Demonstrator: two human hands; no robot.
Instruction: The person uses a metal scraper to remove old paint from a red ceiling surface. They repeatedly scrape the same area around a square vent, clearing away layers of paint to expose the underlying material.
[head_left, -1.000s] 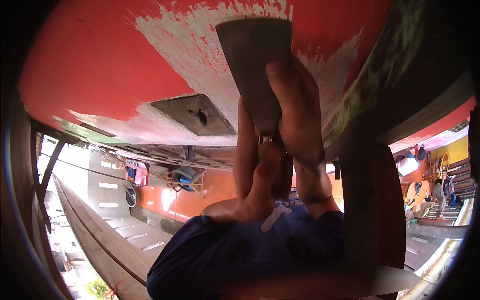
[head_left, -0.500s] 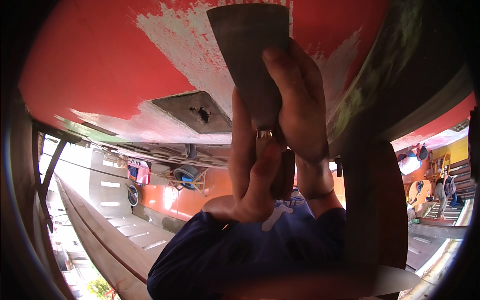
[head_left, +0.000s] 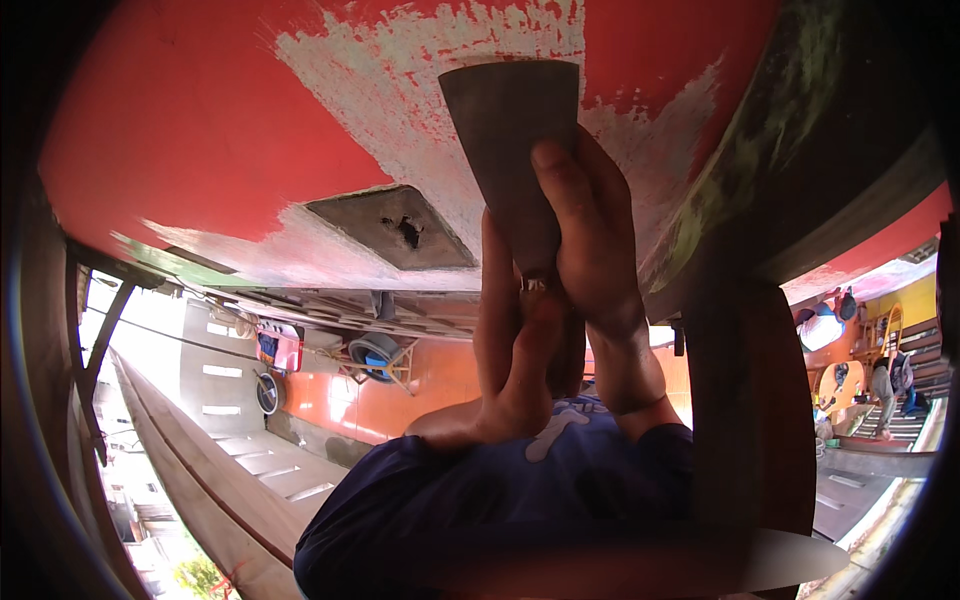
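Observation:
A wide scraper [head_left: 515, 140], its dark flared blade pointing up the view, lies over a red painted surface [head_left: 260, 110]. My left hand [head_left: 515, 350] is closed around its handle below the metal collar. My right hand [head_left: 598, 235] grips the blade's right side, its thumb laid over the face. Beyond and around the blade spreads a rough pale grey patch [head_left: 360, 70] bare of red paint. Whether the blade's edge touches the surface, I cannot tell.
Left of the scraper, a dark diamond-shaped plate [head_left: 350, 225] with a ragged hole is set in the surface. A dark curved beam [head_left: 800, 150] runs along the right. Farther off are a blue-grey tub [head_left: 375, 352], a pink container [head_left: 285, 348] and people [head_left: 882, 390] at right.
Both hands have drawn the scraper down the view toward me, shifting it slightly right. More of the grey patch shows beyond its edge. The grip looks the same.

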